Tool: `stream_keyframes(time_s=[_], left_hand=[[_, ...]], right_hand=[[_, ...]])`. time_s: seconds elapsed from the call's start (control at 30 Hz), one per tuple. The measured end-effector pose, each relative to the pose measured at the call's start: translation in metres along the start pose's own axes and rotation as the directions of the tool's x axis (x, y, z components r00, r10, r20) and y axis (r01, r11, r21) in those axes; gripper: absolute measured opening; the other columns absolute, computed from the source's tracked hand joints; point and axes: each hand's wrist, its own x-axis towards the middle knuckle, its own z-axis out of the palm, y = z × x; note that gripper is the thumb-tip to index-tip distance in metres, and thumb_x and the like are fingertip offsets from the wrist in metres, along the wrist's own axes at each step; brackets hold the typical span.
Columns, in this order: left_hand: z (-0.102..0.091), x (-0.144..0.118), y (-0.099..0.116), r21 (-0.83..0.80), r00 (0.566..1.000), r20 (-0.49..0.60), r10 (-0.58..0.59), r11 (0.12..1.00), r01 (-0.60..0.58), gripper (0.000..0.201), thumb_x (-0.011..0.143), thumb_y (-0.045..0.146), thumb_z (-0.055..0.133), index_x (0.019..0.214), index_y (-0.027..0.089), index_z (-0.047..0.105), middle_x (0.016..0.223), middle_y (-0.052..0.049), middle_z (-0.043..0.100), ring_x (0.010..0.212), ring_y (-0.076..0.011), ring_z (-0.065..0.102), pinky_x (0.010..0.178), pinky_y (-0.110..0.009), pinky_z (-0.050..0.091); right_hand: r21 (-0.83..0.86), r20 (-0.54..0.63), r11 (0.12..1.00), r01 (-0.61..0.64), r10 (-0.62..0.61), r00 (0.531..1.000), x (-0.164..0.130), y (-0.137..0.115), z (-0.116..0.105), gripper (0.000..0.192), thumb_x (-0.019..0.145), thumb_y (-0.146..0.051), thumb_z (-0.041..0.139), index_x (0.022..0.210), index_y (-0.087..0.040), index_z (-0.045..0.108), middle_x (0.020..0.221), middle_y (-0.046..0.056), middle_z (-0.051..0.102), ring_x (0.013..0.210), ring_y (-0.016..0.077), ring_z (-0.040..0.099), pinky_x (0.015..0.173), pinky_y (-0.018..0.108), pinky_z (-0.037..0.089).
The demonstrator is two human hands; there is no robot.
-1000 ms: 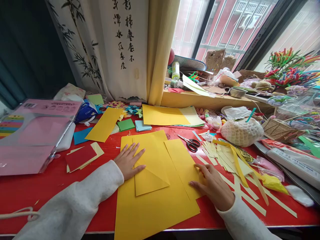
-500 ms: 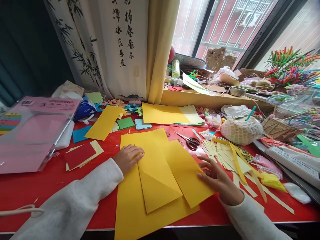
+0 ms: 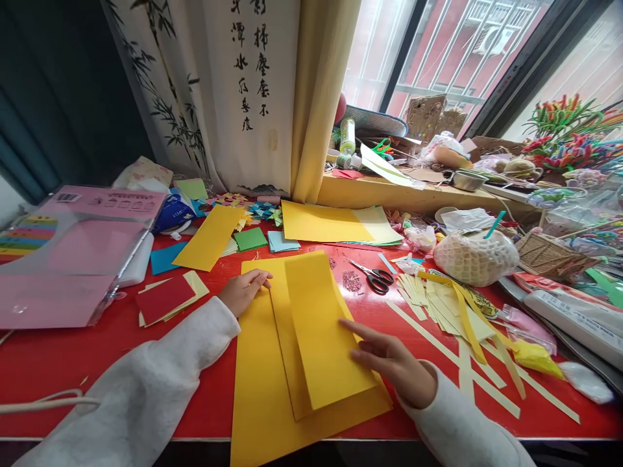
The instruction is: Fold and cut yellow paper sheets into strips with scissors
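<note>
A large yellow paper sheet [image 3: 263,431] lies on the red table, its lower edge past the table's front. On it rests a smaller yellow paper [image 3: 281,324] with its right part folded over as a raised flap [image 3: 331,350]. My left hand [image 3: 243,292] lies on the papers' upper left edge, fingers stretched out and holding nothing. At the flap's right side, my right hand [image 3: 389,360] touches it with extended, parted fingers. Black-handled scissors [image 3: 377,280] lie beyond the right hand.
Pale paper strips [image 3: 452,347] spread across the right side. A red card stack [image 3: 168,299] and a pink packet [image 3: 73,259] are at left. Green [image 3: 250,239] and light blue [image 3: 283,241] squares lie behind the papers. A net-wrapped round object [image 3: 477,256] stands at back right.
My right hand has moved left, turning the paper's right part over onto its left part. My left hand has shifted slightly up at the edge. The view has moved a little.
</note>
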Motion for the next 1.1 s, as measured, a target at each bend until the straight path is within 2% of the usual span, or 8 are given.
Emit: stream_keyframes(time_s=[0.13,0.23,0.37,0.63,0.73,0.83,0.93,1.1], left_hand=[[0.003,0.002,-0.003,0.143,0.998,-0.056,0.029,0.99,-0.021,0.036,0.079,0.039,0.029,0.096,0.017,0.053,0.099,-0.006,0.056,0.092,-0.0185,0.05,0.079,-0.029,0.037],[0.008,0.003,-0.008,0.261,0.995,-0.043,0.094,0.962,-0.08,0.036,0.079,0.034,0.031,0.101,0.014,0.051,0.103,-0.009,0.05,0.098,-0.0197,0.045,0.085,-0.032,0.034],[0.012,0.004,-0.014,0.36,0.99,0.014,0.142,0.923,-0.138,0.036,0.073,0.036,0.044,0.101,0.015,0.051,0.105,-0.01,0.046,0.102,-0.0235,0.04,0.087,-0.037,0.031],[0.006,0.004,-0.007,0.07,0.992,0.063,0.108,0.991,-0.112,0.018,0.068,0.028,0.051,0.083,0.02,0.045,0.082,-0.002,0.052,0.074,-0.0168,0.052,0.065,-0.03,0.041],[0.002,0.01,0.001,-0.154,0.992,0.059,0.113,0.983,-0.103,0.018,0.067,0.027,0.053,0.082,0.02,0.047,0.076,0.0,0.052,0.073,-0.015,0.052,0.065,-0.028,0.041],[0.0,0.017,0.011,-0.35,0.995,-0.003,0.099,0.932,-0.094,0.022,0.065,0.028,0.056,0.084,0.019,0.048,0.074,0.0,0.051,0.071,-0.0134,0.052,0.064,-0.026,0.042],[0.003,0.021,0.017,-0.424,0.994,-0.062,0.093,0.899,-0.111,0.023,0.065,0.029,0.057,0.085,0.019,0.05,0.073,0.0,0.051,0.068,-0.0123,0.052,0.059,-0.024,0.041],[0.011,0.018,0.013,-0.489,0.995,-0.076,0.069,0.867,-0.098,0.025,0.065,0.03,0.058,0.086,0.018,0.053,0.07,0.0,0.053,0.064,-0.0122,0.052,0.053,-0.023,0.04]], right_hand=[[-0.03,0.147,0.995,-0.097,0.101,0.984,0.006,0.008,0.012,0.053,0.064,-0.038,0.059,0.114,-0.023,0.047,0.095,0.004,0.057,0.065,0.0131,0.053,0.059,0.028,0.045],[-0.121,0.171,0.99,-0.074,0.095,0.981,0.007,0.006,0.017,0.052,0.066,-0.036,0.057,0.116,-0.025,0.044,0.12,0.005,0.042,0.063,0.01,0.05,0.059,0.028,0.044],[-0.319,0.201,0.948,0.011,0.056,0.978,0.005,0.001,0.018,0.054,0.069,-0.03,0.054,0.121,-0.025,0.037,0.124,0.005,0.038,0.068,0.0107,0.049,0.063,0.027,0.045],[-0.561,0.093,0.801,0.21,-0.191,0.977,0.027,-0.012,-0.003,0.053,0.071,-0.035,0.051,0.12,-0.024,0.035,0.12,0.008,0.039,0.105,0.0213,0.04,0.081,0.036,0.042],[-0.432,0.006,0.89,0.147,-0.16,0.987,0.062,-0.013,-0.008,0.063,0.065,-0.039,0.057,0.121,-0.022,0.033,0.125,0.009,0.035,0.112,0.0232,0.035,0.087,0.039,0.038],[-0.088,0.017,0.99,0.111,-0.11,0.994,0.093,-0.007,-0.007,0.06,0.063,-0.037,0.06,0.117,-0.023,0.037,0.116,0.009,0.047,0.104,0.0222,0.045,0.084,0.039,0.039],[0.217,0.12,0.976,0.005,-0.032,0.992,0.105,0.001,0.0,0.042,0.065,-0.035,0.059,0.102,-0.019,0.052,0.096,0.008,0.06,0.084,0.0208,0.058,0.075,0.036,0.045],[0.423,0.041,0.906,-0.025,0.009,0.999,0.097,0.004,0.01,0.029,0.06,-0.032,0.064,0.084,-0.017,0.06,0.082,0.005,0.064,0.073,0.0202,0.06,0.067,0.033,0.047]])
